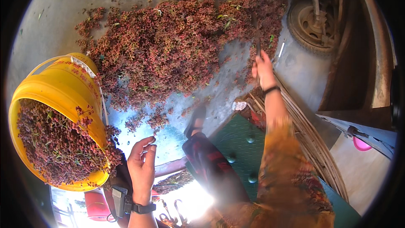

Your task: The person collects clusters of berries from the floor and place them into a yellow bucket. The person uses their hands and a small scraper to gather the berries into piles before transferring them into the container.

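Observation:
My right hand (263, 70) is shut around a thin dark stick (258, 38), which reaches out over reddish berry clusters that look like Sichuan pepper (164, 41). These lie in a wide heap on the concrete floor. The stick is blurred and its far end is hard to make out. My left hand (142, 163), with a black strap at the wrist, hovers beside a yellow plastic bucket (60, 84). Its fingers are curled with a small gap to the thumb, and nothing shows between them. Darker berry clusters (60, 142) fill the tipped bucket and spill over its rim.
A rubber-tyred wheel (311, 25) stands at the upper right. Long wooden strips (311, 139) run beside a green textured metal plate (243, 152). My leg (215, 164) stretches forward between the hands. A red bucket (96, 205) is at the lower left.

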Action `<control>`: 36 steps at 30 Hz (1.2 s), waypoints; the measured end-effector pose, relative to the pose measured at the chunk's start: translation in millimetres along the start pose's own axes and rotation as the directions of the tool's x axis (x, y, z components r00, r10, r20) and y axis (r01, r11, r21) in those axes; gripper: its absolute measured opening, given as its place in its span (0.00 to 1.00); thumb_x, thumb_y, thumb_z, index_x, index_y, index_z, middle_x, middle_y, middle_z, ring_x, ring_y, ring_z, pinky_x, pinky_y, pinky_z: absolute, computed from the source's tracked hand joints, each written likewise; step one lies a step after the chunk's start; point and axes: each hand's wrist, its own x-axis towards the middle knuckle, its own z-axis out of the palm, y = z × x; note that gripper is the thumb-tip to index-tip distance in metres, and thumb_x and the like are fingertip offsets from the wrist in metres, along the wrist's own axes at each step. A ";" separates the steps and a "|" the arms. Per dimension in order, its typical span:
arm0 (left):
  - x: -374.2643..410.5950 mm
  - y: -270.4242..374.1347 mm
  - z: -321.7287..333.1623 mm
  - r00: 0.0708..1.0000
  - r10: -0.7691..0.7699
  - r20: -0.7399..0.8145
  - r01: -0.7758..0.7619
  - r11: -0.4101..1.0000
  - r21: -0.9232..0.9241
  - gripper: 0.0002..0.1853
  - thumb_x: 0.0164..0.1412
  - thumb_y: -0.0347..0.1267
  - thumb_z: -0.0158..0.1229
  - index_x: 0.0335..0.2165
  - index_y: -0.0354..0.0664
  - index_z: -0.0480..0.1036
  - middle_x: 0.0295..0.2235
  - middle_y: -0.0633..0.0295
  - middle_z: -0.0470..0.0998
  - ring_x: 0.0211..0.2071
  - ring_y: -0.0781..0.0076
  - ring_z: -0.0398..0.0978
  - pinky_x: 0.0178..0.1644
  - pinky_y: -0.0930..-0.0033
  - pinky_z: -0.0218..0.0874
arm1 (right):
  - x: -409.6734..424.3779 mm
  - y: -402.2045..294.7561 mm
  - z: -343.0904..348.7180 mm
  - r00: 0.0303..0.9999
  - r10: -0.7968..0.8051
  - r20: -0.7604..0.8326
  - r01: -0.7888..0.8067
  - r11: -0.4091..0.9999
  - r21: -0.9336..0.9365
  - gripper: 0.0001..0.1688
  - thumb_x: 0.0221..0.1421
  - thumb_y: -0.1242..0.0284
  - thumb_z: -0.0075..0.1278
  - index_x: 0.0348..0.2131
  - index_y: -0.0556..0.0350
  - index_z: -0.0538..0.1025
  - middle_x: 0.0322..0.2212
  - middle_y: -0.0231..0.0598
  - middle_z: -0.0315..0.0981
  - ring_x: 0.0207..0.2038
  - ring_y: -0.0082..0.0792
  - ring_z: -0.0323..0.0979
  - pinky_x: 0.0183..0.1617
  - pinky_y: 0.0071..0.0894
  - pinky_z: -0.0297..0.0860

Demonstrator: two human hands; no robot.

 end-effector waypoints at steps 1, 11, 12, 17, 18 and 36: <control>0.5 0.5 0.3 1.000 -0.008 0.001 0.008 1.000 0.018 0.12 0.59 0.28 0.56 0.42 0.36 0.73 0.39 0.63 0.76 0.36 0.81 0.71 0.39 0.79 0.62 | 36.1 -1.6 3.0 0.998 0.067 0.003 -0.067 0.997 0.042 0.21 0.64 0.72 0.37 0.56 0.46 0.59 0.18 0.32 0.61 0.11 0.24 0.58 0.11 0.27 0.56; -7.3 -11.0 -4.7 0.999 -0.035 -0.023 0.033 0.996 -0.085 0.14 0.59 0.29 0.56 0.43 0.35 0.73 0.38 0.64 0.76 0.35 0.82 0.70 0.38 0.80 0.61 | -32.0 3.3 74.6 0.971 0.155 0.182 -0.172 0.982 0.081 0.33 0.61 0.74 0.44 0.62 0.43 0.52 0.21 0.34 0.61 0.15 0.22 0.59 0.15 0.23 0.58; -7.8 -11.2 -6.1 0.999 -0.034 -0.017 0.032 0.994 -0.100 0.14 0.59 0.29 0.56 0.43 0.35 0.72 0.38 0.64 0.76 0.35 0.82 0.70 0.39 0.80 0.61 | -41.9 1.2 63.7 0.956 0.182 0.231 -0.210 0.973 0.101 0.33 0.61 0.74 0.44 0.62 0.43 0.52 0.21 0.34 0.62 0.15 0.22 0.58 0.15 0.23 0.57; -11.5 -9.2 -10.6 1.000 -0.014 -0.012 0.013 0.989 -0.145 0.14 0.59 0.28 0.56 0.44 0.35 0.72 0.37 0.63 0.76 0.36 0.82 0.70 0.40 0.80 0.61 | -106.3 -9.0 47.5 0.894 0.266 0.362 -0.325 0.939 0.112 0.34 0.61 0.74 0.45 0.62 0.41 0.51 0.22 0.34 0.62 0.16 0.21 0.57 0.17 0.21 0.57; -11.7 -9.0 -11.4 1.000 -0.017 0.000 0.016 0.989 -0.150 0.14 0.59 0.28 0.56 0.44 0.34 0.72 0.37 0.63 0.76 0.37 0.82 0.70 0.41 0.79 0.61 | -118.4 -9.1 41.8 0.884 0.262 0.388 -0.334 0.933 0.131 0.35 0.61 0.73 0.45 0.63 0.41 0.51 0.22 0.34 0.62 0.16 0.21 0.57 0.17 0.22 0.57; -15.8 -32.3 -10.7 1.000 -0.025 -0.014 0.023 0.989 -0.146 0.13 0.59 0.27 0.56 0.43 0.34 0.72 0.38 0.63 0.76 0.37 0.81 0.71 0.41 0.80 0.61 | -20.3 -28.3 126.4 0.989 -0.042 0.142 0.030 0.996 0.088 0.28 0.64 0.69 0.41 0.61 0.46 0.54 0.21 0.32 0.62 0.15 0.21 0.60 0.14 0.22 0.59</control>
